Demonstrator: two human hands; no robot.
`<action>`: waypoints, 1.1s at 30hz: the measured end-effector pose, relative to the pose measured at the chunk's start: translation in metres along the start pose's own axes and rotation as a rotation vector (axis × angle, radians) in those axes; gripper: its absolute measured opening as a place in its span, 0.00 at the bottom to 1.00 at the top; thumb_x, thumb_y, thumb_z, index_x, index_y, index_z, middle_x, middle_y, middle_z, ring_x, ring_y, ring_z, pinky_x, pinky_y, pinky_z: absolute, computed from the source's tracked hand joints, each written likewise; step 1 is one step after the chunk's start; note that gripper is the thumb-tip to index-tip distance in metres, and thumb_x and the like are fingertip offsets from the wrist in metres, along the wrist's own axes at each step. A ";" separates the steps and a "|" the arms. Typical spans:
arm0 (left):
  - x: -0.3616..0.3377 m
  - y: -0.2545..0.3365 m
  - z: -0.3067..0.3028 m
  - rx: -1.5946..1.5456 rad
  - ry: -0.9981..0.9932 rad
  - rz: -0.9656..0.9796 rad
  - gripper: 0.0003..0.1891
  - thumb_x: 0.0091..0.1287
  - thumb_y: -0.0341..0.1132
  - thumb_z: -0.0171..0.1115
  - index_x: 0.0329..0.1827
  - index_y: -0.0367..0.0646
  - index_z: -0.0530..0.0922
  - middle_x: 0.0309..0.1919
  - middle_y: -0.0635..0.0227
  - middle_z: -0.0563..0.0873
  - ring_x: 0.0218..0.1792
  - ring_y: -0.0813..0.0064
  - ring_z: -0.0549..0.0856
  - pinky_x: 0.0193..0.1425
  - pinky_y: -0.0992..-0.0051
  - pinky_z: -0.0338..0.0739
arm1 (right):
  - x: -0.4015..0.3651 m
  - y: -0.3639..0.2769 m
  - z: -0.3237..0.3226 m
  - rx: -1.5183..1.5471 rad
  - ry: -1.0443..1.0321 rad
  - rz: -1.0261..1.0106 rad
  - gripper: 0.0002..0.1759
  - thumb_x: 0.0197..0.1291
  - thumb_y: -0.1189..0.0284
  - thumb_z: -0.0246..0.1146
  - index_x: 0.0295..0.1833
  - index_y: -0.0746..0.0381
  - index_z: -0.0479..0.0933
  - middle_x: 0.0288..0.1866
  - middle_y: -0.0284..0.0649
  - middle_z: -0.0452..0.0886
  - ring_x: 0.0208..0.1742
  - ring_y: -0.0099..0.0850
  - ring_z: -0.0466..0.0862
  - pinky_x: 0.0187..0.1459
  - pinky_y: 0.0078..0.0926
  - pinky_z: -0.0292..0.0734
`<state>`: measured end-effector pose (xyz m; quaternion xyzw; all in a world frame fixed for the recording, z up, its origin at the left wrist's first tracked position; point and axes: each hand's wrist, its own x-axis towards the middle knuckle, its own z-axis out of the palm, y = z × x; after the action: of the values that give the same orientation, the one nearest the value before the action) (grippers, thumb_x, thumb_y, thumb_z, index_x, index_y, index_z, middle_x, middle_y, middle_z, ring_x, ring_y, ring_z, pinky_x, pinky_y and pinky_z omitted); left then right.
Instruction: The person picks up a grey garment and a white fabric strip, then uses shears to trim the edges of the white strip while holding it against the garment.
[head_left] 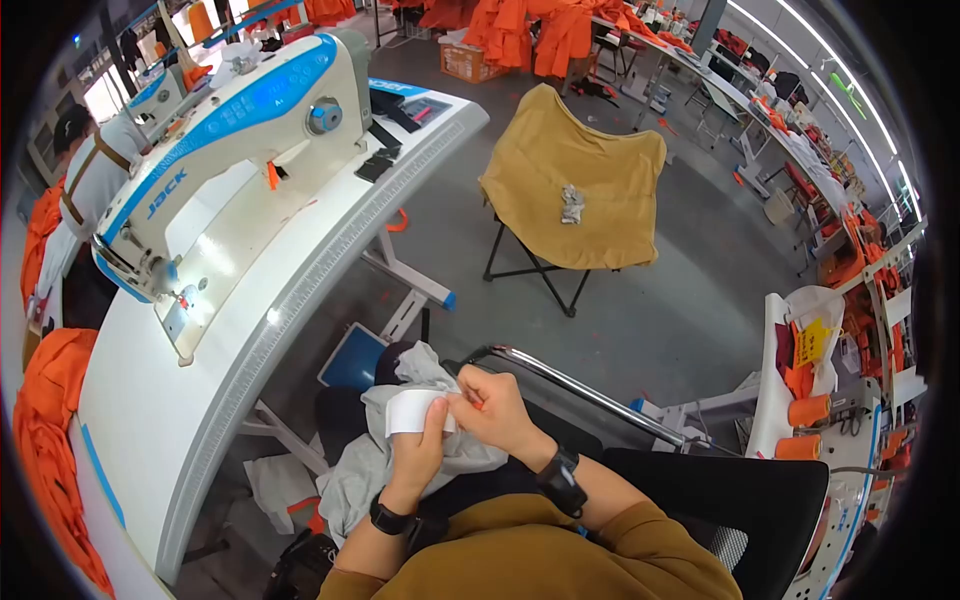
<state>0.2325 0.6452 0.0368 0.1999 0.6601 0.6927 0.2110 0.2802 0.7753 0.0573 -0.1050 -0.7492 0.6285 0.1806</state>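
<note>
My left hand (pixel 418 462) is closed around a smooth white strip (pixel 406 410) that curves over the fingers, its thumb pressed on the strip's right side. Close beside it, my right hand (pixel 500 412) is pinched with fingers curled in, right at the strip's right end. A speck of orange shows at those fingertips, but I cannot tell what they hold. Light grey cloth (pixel 365 480) lies bunched across my lap, under and around both hands.
To the left, a white sewing table (pixel 130 440) carries a sewing machine (pixel 225 110). Ahead stands a tan folding stool (pixel 570 150) with a small grey bundle (pixel 572 204) on it. Orange thread spools (pixel 808 411) stand at right. A person (pixel 100 165) sits at far left.
</note>
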 end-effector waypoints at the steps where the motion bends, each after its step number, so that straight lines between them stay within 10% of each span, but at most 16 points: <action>1: -0.001 -0.005 -0.001 -0.002 -0.011 -0.012 0.10 0.71 0.34 0.51 0.38 0.39 0.77 0.26 0.69 0.79 0.21 0.80 0.73 0.24 0.82 0.65 | 0.000 0.000 0.001 -0.253 0.036 -0.196 0.09 0.50 0.75 0.61 0.25 0.64 0.67 0.15 0.38 0.69 0.15 0.32 0.73 0.21 0.23 0.68; 3: 0.002 -0.014 -0.003 0.483 0.019 0.456 0.08 0.70 0.31 0.51 0.40 0.36 0.77 0.29 0.62 0.80 0.27 0.69 0.78 0.32 0.74 0.70 | -0.003 0.005 0.003 -0.251 0.084 -0.205 0.10 0.46 0.75 0.62 0.26 0.64 0.66 0.16 0.41 0.68 0.16 0.39 0.72 0.21 0.26 0.68; 11: -0.016 -0.019 -0.005 0.653 -0.044 0.356 0.06 0.68 0.27 0.52 0.40 0.34 0.76 0.33 0.56 0.80 0.36 0.58 0.79 0.40 0.65 0.71 | -0.009 0.032 0.002 -0.195 0.130 -0.352 0.09 0.44 0.76 0.61 0.24 0.64 0.66 0.16 0.41 0.68 0.15 0.31 0.73 0.18 0.24 0.66; 14: -0.021 -0.011 -0.015 0.756 -0.095 0.867 0.09 0.69 0.30 0.51 0.44 0.33 0.76 0.36 0.56 0.80 0.36 0.59 0.79 0.40 0.66 0.71 | -0.009 0.039 -0.017 0.039 0.185 0.126 0.11 0.45 0.75 0.61 0.24 0.64 0.64 0.16 0.41 0.64 0.16 0.28 0.70 0.20 0.24 0.64; 16: -0.023 -0.005 0.001 0.890 0.103 0.649 0.12 0.70 0.33 0.47 0.35 0.33 0.75 0.28 0.50 0.78 0.31 0.51 0.78 0.37 0.60 0.70 | -0.005 0.044 -0.031 -0.266 0.226 -0.171 0.12 0.48 0.76 0.60 0.23 0.63 0.62 0.17 0.39 0.62 0.18 0.25 0.65 0.22 0.24 0.61; 17: -0.018 0.006 -0.011 0.712 -0.192 -0.047 0.13 0.69 0.34 0.49 0.43 0.30 0.75 0.36 0.48 0.80 0.35 0.51 0.80 0.42 0.60 0.73 | -0.006 0.046 -0.038 -0.296 0.161 -0.192 0.12 0.49 0.76 0.60 0.24 0.63 0.61 0.17 0.35 0.62 0.19 0.23 0.63 0.22 0.24 0.60; 19: -0.016 -0.070 -0.020 0.769 0.246 0.610 0.18 0.73 0.41 0.49 0.56 0.36 0.74 0.41 0.66 0.82 0.39 0.76 0.80 0.40 0.78 0.73 | -0.004 0.036 -0.043 -0.144 0.005 -0.046 0.12 0.53 0.75 0.60 0.24 0.61 0.64 0.21 0.26 0.67 0.20 0.21 0.64 0.23 0.23 0.61; 20: -0.015 -0.056 -0.011 0.009 0.285 0.017 0.16 0.72 0.39 0.50 0.55 0.39 0.75 0.42 0.66 0.81 0.41 0.77 0.81 0.41 0.79 0.75 | -0.006 0.033 -0.038 0.200 0.006 0.182 0.08 0.53 0.74 0.61 0.26 0.61 0.69 0.22 0.26 0.70 0.21 0.19 0.69 0.22 0.20 0.64; 22: 0.002 -0.002 0.006 -0.477 0.371 -0.218 0.11 0.71 0.41 0.52 0.41 0.43 0.76 0.34 0.72 0.82 0.31 0.80 0.80 0.29 0.82 0.71 | -0.002 0.015 -0.036 0.435 0.070 0.364 0.07 0.55 0.73 0.59 0.26 0.60 0.71 0.18 0.28 0.73 0.16 0.17 0.73 0.16 0.15 0.61; 29: -0.002 -0.003 -0.005 0.309 -0.176 0.173 0.10 0.67 0.31 0.55 0.49 0.38 0.74 0.35 0.69 0.79 0.30 0.83 0.75 0.30 0.80 0.68 | 0.011 0.003 -0.019 1.002 -0.161 0.503 0.05 0.58 0.76 0.54 0.31 0.60 0.64 0.09 0.33 0.63 0.05 0.20 0.54 0.10 0.19 0.47; 33: -0.001 0.001 0.003 0.159 0.041 0.236 0.05 0.64 0.30 0.56 0.34 0.37 0.76 0.24 0.63 0.74 0.27 0.66 0.74 0.33 0.69 0.68 | 0.012 0.006 -0.020 1.050 -0.238 0.500 0.08 0.60 0.74 0.54 0.29 0.60 0.64 0.09 0.32 0.62 0.06 0.19 0.54 0.11 0.18 0.47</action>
<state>0.2347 0.6474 0.0380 0.2780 0.6888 0.6623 0.0977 0.2765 0.7991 0.0562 -0.1036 -0.3055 0.9461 -0.0305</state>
